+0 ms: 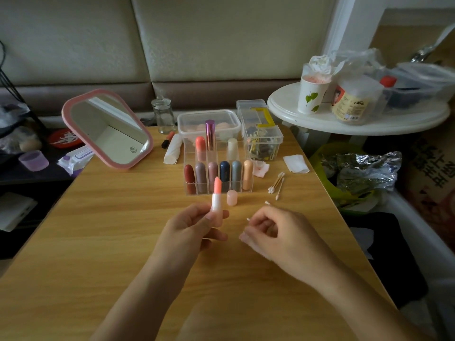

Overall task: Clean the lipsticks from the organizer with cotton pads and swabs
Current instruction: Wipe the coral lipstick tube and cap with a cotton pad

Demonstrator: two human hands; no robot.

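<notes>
One uncapped lipstick (216,201) stands upright, bullet up, pinched low by the left hand (194,227). Nine more fill the organizer (204,192) behind it, six in front and three at the back. One cap (232,197) stands just beside. To the right, the right hand (270,232) pinches one swab (267,203). The loose swabs (277,184) beyond it are too bunched to count

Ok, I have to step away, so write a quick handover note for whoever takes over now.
Left hand holds an uncapped pink lipstick upright. Right hand pinches a swab, apart from the lipstick. Its cap stands in front of the organizer, which holds the other lipsticks, all capped. Spare swabs and a pad lie right of it.
Done: lipstick opened.
Left: swab it, recap, return it; how many others are cleaned doesn't show.
</notes>
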